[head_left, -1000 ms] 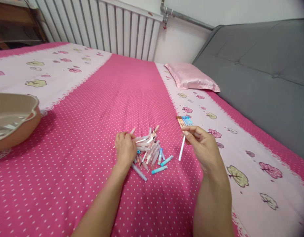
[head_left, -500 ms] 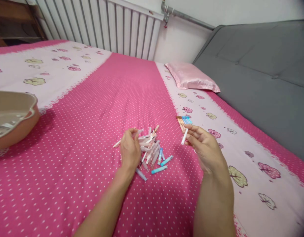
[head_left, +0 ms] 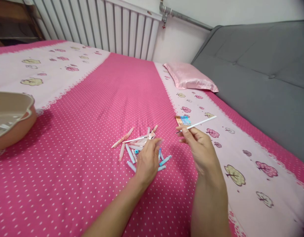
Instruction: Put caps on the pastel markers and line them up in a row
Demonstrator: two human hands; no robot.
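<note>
My right hand (head_left: pixel 200 143) pinches a thin white pen refill (head_left: pixel 202 122) with a dark tip, held slanting up to the right above the bed. My left hand (head_left: pixel 149 159) is over a loose pile of pen parts, its fingers closed around a pale translucent pen barrel (head_left: pixel 160 143), mostly hidden by them. In the pile are pinkish barrels (head_left: pixel 122 151), a blue-grey barrel (head_left: pixel 130 153) and a light-blue pen piece (head_left: pixel 165 160). Just beyond my right hand, a row of brown- and blue-ended pens (head_left: pixel 183 120) lies side by side, partly covered by the fingers.
A beige and orange basin (head_left: pixel 15 131) with pale items inside stands at the left. A pink pillow (head_left: pixel 188 77) lies by the grey headboard (head_left: pixel 260 65). The bed has a pink dotted sheet (head_left: pixel 80 131), and a white radiator (head_left: pixel 112 28) stands at the far side.
My left hand has moved right across the pile, uncovering pen barrels at its left. In my right hand, the white piece now points up to the right and shows more of its length.
</note>
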